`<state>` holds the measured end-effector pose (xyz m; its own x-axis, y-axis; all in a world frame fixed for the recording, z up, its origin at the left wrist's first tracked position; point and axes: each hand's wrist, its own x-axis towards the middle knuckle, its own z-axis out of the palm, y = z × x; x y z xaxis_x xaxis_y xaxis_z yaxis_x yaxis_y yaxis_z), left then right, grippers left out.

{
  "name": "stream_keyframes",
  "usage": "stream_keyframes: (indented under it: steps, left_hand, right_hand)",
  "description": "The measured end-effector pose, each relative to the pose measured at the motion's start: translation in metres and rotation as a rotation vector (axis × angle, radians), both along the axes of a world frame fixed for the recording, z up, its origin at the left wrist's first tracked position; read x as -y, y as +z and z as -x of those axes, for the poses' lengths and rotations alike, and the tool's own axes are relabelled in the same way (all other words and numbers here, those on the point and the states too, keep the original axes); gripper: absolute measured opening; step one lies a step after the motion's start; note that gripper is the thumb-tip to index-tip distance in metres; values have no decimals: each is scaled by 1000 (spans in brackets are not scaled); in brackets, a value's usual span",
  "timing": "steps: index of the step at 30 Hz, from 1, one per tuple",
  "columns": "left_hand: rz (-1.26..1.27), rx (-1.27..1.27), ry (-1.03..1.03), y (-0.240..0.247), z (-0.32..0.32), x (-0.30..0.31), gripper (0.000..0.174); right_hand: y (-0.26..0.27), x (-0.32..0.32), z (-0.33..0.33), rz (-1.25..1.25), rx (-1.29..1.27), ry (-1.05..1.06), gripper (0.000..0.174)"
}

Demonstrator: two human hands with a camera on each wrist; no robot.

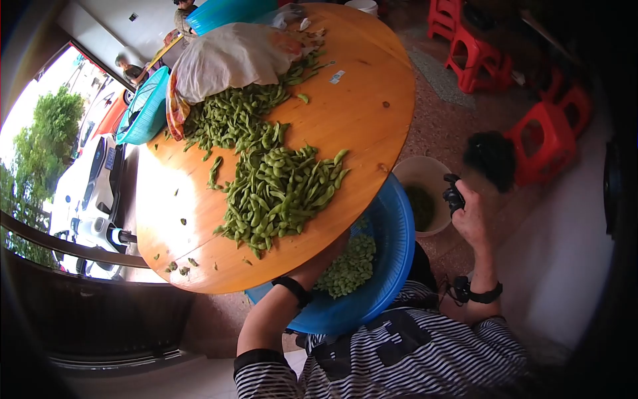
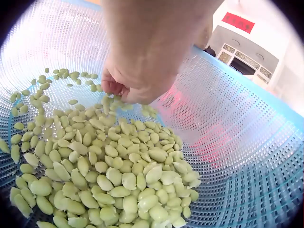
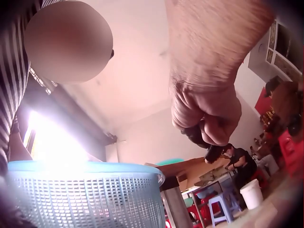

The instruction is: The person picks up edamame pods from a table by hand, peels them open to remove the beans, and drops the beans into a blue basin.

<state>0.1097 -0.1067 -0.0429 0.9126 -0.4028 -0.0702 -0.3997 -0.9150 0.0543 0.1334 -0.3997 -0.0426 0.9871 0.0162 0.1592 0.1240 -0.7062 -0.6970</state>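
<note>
Shelled green beans [image 1: 352,266] [image 2: 118,175] lie heaped in a blue mesh basket [image 1: 399,233] [image 2: 237,123] below the table's edge. Inside it, my left hand [image 2: 142,80] reaches down at the heap's far side, fingers curled and fingertips among the beans; in the head view the tabletop hides its fingers. Off to the basket's right, my right hand [image 1: 470,216] [image 3: 206,111] is raised, its fingers curled round a black object [image 1: 454,194] [image 3: 213,153] beside a pale bucket [image 1: 438,169]. What the black object is cannot be told.
Green pods [image 1: 272,193] are piled on the round wooden table [image 1: 359,86], partly under a whitish cloth [image 1: 229,60]. A teal basket [image 1: 149,110] stands at its left edge. Red stools [image 1: 541,143] stand at the right, and people [image 3: 242,164] are in the background.
</note>
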Motion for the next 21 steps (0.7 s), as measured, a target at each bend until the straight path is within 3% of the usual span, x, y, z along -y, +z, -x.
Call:
stream_keyframes:
  steps: [5, 7, 8, 11, 14, 16, 17, 19, 20, 21]
  left_hand:
    - [148, -160, -24, -20, 5, 2, 33]
    - [207, -222, -30, -28, 8, 2, 31]
    - [236, -257, -35, -31, 9, 3, 30]
    - [325, -353, -53, -38, 15, 3, 27]
    - [380, -411, -71, -30, 27, 4, 25]
    - [871, -375, 42, 7, 49, 3, 14]
    - [869, -373, 41, 19, 55, -3, 14]
    - [1367, -707, 426, 33, 65, -13, 13]
    - [1365, -706, 424, 32, 68, -15, 13]
    - [1591, -656, 445, 30, 70, -17, 12]
  right_hand:
    - [12, -21, 5, -29, 31, 41, 45]
    - [26, -32, 10, -269, -9, 100, 41]
    - [32, -36, 14, -269, -10, 104, 41]
    - [45, -40, 20, -528, -231, 521, 37]
    - [30, -61, 31, -639, -186, 631, 35]
    - [25, -60, 36, -488, -310, 675, 40]
    - [25, -65, 39, -492, -348, 672, 42]
    - [34, -80, 44, -539, -366, 712, 47]
    - [34, -89, 47, -541, -363, 712, 47]
    - [31, -97, 50, -662, -452, 707, 47]
